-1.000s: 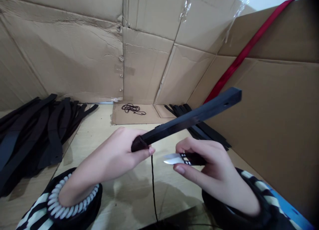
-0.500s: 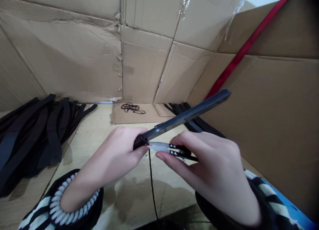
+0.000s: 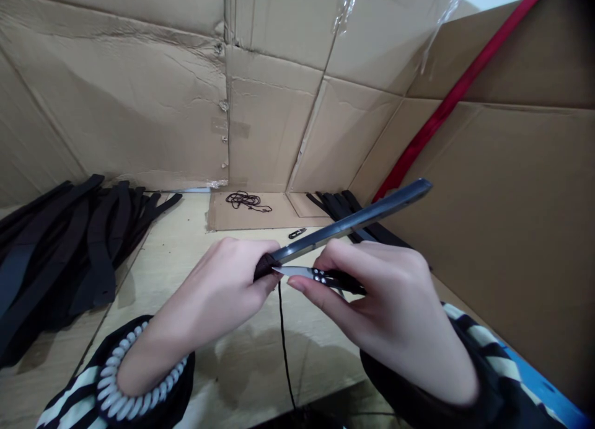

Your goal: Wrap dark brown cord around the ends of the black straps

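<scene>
Left hand (image 3: 216, 286) holds a black strap (image 3: 353, 221), right hand (image 3: 395, 299) thread snips (image 3: 320, 278).

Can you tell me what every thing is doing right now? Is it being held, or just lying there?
Left hand: closed around one end of the black strap.
Black strap: held up, tilted.
Right hand: pinching the thread snips.
Thread snips: tip right beside the strap's wrapped end.
Black cord: running down across the table.
Coiled cord: lying loose on cardboard.
Strap pile: heaped on the table.
</scene>
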`<state>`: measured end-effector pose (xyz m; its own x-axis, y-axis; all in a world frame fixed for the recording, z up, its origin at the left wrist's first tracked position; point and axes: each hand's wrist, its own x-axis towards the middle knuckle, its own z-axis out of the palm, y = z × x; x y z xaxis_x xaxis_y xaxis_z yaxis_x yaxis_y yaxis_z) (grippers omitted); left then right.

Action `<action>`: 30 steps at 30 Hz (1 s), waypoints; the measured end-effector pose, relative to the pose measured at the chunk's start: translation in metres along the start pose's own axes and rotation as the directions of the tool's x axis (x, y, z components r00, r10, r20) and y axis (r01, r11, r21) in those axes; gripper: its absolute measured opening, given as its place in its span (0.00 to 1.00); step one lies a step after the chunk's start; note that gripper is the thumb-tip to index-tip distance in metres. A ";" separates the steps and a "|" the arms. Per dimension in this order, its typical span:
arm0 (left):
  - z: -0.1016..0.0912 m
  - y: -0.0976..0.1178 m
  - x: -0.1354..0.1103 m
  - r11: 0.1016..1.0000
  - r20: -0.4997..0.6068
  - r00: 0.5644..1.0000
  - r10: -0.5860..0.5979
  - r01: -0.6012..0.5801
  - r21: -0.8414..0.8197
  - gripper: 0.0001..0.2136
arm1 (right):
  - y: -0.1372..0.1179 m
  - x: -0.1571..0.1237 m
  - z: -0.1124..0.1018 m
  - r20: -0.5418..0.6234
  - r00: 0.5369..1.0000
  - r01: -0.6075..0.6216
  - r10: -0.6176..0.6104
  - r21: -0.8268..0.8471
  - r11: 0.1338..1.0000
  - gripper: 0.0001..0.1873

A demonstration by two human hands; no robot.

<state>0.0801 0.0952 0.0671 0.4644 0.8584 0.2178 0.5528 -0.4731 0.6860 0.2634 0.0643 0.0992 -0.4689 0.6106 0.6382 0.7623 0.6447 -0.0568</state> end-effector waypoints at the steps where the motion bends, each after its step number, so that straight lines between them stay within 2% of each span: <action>1: 0.000 0.000 0.000 1.000 0.001 1.000 -0.007 0.007 0.005 0.05 | 0.000 0.000 0.000 -0.003 1.000 0.005 -0.005 -0.002 1.000 0.18; 12: -0.002 -0.002 0.000 1.000 0.003 1.000 -0.006 0.006 -0.005 0.05 | 0.006 -0.002 -0.001 0.015 0.998 -0.056 0.055 0.107 0.993 0.17; 17: -0.007 -0.014 0.006 0.993 -0.054 0.997 -0.057 0.062 0.100 0.09 | 0.020 -0.019 0.004 0.029 0.995 -0.099 0.096 0.180 0.979 0.14; 18: -0.007 -0.019 0.009 0.987 -0.077 0.994 -0.077 0.087 0.132 0.10 | 0.022 -0.026 0.010 0.078 0.991 -0.119 0.106 0.198 0.973 0.13; 20: -0.008 -0.031 0.016 0.969 -0.137 0.983 -0.122 0.148 0.196 0.11 | 0.026 -0.043 0.028 0.254 0.960 -0.178 0.118 0.230 0.957 0.11; 22: -0.007 -0.043 0.025 0.946 -0.193 0.967 -0.163 0.209 0.247 0.11 | 0.027 -0.064 0.052 0.449 0.885 -0.237 0.122 0.211 0.948 0.11; 24: -0.005 -0.055 0.034 0.928 -0.224 0.955 -0.194 0.252 0.275 0.12 | 0.028 -0.084 0.078 0.568 0.816 -0.255 0.106 0.189 0.948 0.09; 26: -0.003 -0.064 0.040 0.919 -0.232 0.950 -0.210 0.273 0.286 0.12 | 0.029 -0.101 0.103 0.624 0.774 -0.255 0.109 0.150 0.955 0.08; 30: 0.001 -0.073 0.046 0.910 -0.225 0.948 -0.224 0.287 0.301 0.12 | 0.033 -0.119 0.136 0.618 0.778 -0.226 0.115 0.104 0.969 0.07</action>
<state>0.0619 0.1689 0.0265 0.1605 0.9646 0.2091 0.8442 -0.2439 0.4773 0.2837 0.0751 -0.0831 -0.5527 0.8333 0.0151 0.7978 0.5343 -0.2793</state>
